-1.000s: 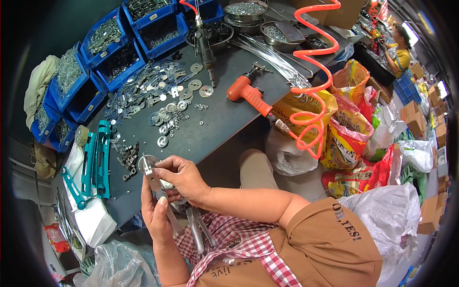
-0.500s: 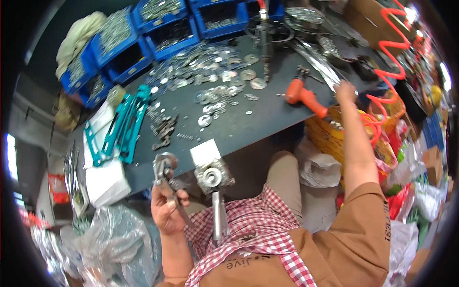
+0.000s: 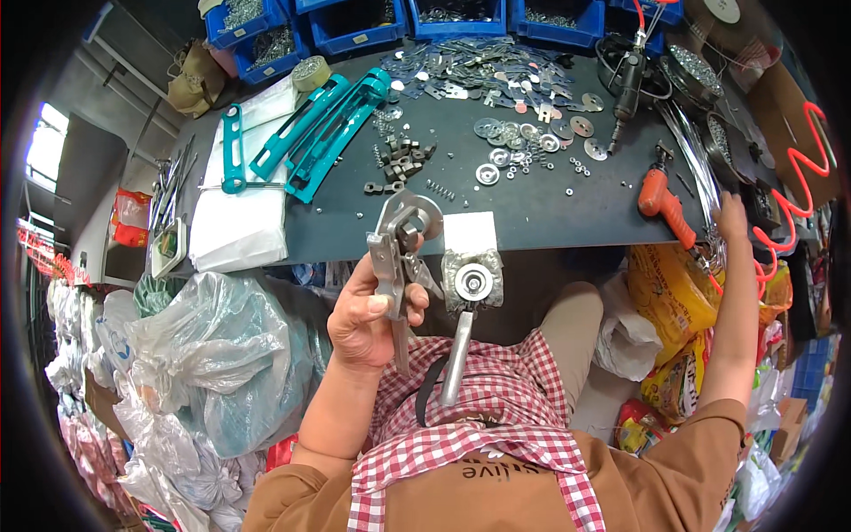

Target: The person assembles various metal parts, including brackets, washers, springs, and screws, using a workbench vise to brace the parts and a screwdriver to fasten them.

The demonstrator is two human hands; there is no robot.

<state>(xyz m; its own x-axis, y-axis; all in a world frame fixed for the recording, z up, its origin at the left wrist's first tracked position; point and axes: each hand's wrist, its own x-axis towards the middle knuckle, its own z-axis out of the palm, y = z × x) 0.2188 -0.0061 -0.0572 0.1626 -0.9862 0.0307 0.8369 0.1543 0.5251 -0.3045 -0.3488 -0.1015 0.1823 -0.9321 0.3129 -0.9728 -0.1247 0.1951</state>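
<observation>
My left hand [image 3: 365, 319] is closed around a metal lever assembly [image 3: 386, 257] in front of the table edge. This has a flat bar, a round disc at its top and a trigger-like arm. Just right of it, apart, a plastic-wrapped round fixture [image 3: 472, 282] with a metal handle [image 3: 457, 359] stands at the edge, beside a white square [image 3: 470, 232]. Far to the right, my right hand [image 3: 732, 218] reaches to the near end of a bundle of long, shiny metal strips [image 3: 696, 164]. Its fingers are too small and partly hidden to read.
Teal metal frames [image 3: 332, 133] lie on white sheets at the left. Flat metal plates [image 3: 496, 71], washers [image 3: 505, 137] and springs spread over the dark table [image 3: 532, 213]. An orange air tool [image 3: 663, 199] lies by my right hand, near a coiled red hose [image 3: 802, 164]. Blue bins [image 3: 456, 22] line the back.
The view has shifted, so the table sits lower and further right. My left hand has raised the lever assembly closer to the fixture. My right hand remains by the metal strips.
</observation>
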